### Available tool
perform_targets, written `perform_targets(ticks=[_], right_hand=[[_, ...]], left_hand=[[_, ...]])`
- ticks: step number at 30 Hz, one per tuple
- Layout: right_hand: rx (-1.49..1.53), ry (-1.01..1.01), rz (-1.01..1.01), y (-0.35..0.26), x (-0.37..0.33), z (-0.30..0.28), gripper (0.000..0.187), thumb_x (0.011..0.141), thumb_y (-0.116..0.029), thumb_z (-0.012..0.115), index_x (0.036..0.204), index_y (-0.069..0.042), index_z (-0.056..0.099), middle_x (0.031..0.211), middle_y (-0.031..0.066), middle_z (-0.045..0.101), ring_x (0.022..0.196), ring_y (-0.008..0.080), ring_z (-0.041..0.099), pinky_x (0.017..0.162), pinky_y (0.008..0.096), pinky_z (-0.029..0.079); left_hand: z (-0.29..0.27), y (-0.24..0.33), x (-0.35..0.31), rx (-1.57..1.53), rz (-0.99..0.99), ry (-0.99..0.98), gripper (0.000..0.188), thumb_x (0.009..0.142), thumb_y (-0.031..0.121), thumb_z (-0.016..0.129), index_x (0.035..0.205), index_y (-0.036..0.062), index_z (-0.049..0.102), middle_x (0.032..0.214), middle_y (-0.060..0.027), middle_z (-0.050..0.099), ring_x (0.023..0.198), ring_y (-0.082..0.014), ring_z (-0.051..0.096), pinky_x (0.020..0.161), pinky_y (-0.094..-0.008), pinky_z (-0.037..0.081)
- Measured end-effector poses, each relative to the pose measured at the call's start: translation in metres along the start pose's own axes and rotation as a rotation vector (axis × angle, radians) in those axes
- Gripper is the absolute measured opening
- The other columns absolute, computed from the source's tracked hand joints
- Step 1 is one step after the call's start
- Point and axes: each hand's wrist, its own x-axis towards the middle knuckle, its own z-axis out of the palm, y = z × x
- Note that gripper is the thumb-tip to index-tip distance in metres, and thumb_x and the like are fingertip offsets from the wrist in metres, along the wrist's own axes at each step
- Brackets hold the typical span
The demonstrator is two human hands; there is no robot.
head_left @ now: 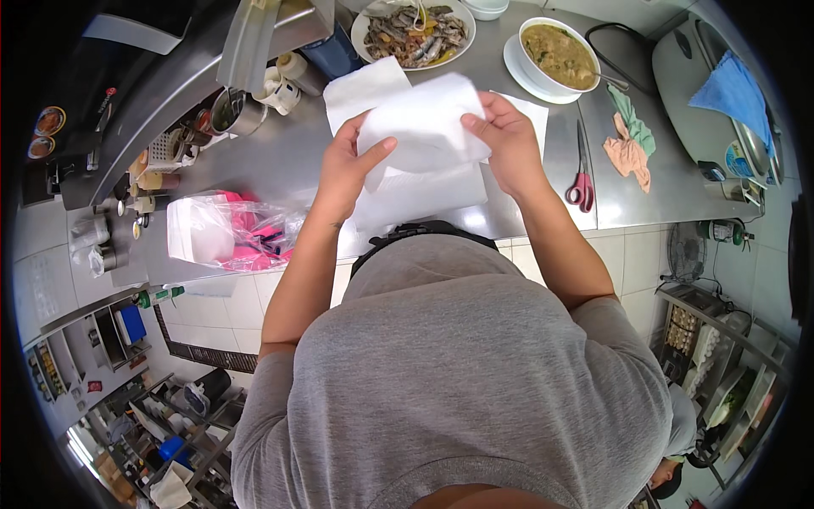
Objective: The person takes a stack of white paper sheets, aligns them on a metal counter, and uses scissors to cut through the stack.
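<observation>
A white paper napkin [428, 123] is held up in front of me over the steel counter, stretched between both hands. My left hand [346, 161] pinches its left edge with thumb and fingers. On the opposite edge, my right hand [511, 144] grips with the thumb on top. More white paper sheets [363, 88] lie on the counter behind and beneath the held one, partly hidden by it and by my hands. To the right of my right hand lie red-handled scissors [580, 192], blades pointing away from me.
At the back stand a plate of small fish [405, 61] and a white bowl of soup [556, 61]. Crumpled green and peach cloths [626, 154] lie on the right. A pink-and-clear plastic bag [254, 233] rests at left, with jars and containers [240, 110] beyond. Another person [666, 477] is at lower right.
</observation>
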Motion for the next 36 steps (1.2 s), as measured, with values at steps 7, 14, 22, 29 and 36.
perform_targets(ticks=[7, 14, 22, 29, 36], right_hand=[[-0.068, -0.277, -0.009, 0.018, -0.004, -0.034, 0.031, 0.091, -0.015, 0.055, 0.117, 0.002, 0.053, 0.103, 0.0104, 0.064, 0.094, 0.0158, 0.061, 0.087, 0.0303, 0.045], [-0.123, -0.224, 0.0, -0.001, 0.011, -0.008, 0.061, 0.091, -0.047, 0.047, 0.132, -0.002, 0.039, 0.117, 0.0157, 0.057, 0.109, 0.0225, 0.055, 0.098, 0.0387, 0.037], [-0.408, -0.14, 0.065, 0.017, 0.01, 0.003, 0.066, 0.076, -0.021, 0.07, 0.133, -0.002, 0.04, 0.119, 0.0154, 0.055, 0.107, 0.0238, 0.055, 0.096, 0.0357, 0.039], [-0.144, -0.005, 0.305, 0.021, 0.023, -0.035, 0.04, 0.075, 0.002, 0.062, 0.114, 0.002, 0.054, 0.101, 0.0091, 0.064, 0.087, 0.0147, 0.061, 0.08, 0.0292, 0.049], [-0.575, 0.098, 0.2, 0.11, 0.03, -0.068, 0.036, 0.075, 0.008, 0.057, 0.11, 0.003, 0.054, 0.096, 0.0098, 0.065, 0.084, 0.0146, 0.062, 0.077, 0.0287, 0.049]], left_hand=[[-0.014, -0.012, -0.001, -0.132, -0.124, 0.146, 0.036, 0.084, 0.005, 0.063, 0.117, -0.0036, 0.051, 0.093, -0.0064, 0.059, 0.083, -0.0094, 0.058, 0.069, -0.0208, 0.047], [-0.001, 0.009, -0.006, 0.441, 0.518, 0.19, 0.016, 0.085, -0.002, 0.056, 0.097, 0.0019, 0.065, 0.089, -0.0056, 0.06, 0.069, -0.0102, 0.055, 0.062, -0.0211, 0.044], [0.002, 0.021, -0.024, 0.51, 0.596, 0.255, 0.019, 0.084, -0.006, 0.054, 0.097, 0.002, 0.065, 0.091, -0.0056, 0.061, 0.073, -0.0106, 0.057, 0.067, -0.0209, 0.045], [-0.059, -0.012, -0.016, -0.2, 0.156, 0.391, 0.014, 0.091, 0.004, 0.051, 0.102, 0.0, 0.058, 0.092, -0.0048, 0.063, 0.078, -0.0077, 0.058, 0.07, -0.0199, 0.046], [-0.083, -0.115, -0.026, -0.091, -0.235, 0.338, 0.013, 0.091, 0.004, 0.05, 0.1, -0.0005, 0.057, 0.09, -0.0049, 0.064, 0.075, -0.0086, 0.059, 0.067, -0.0203, 0.047]])
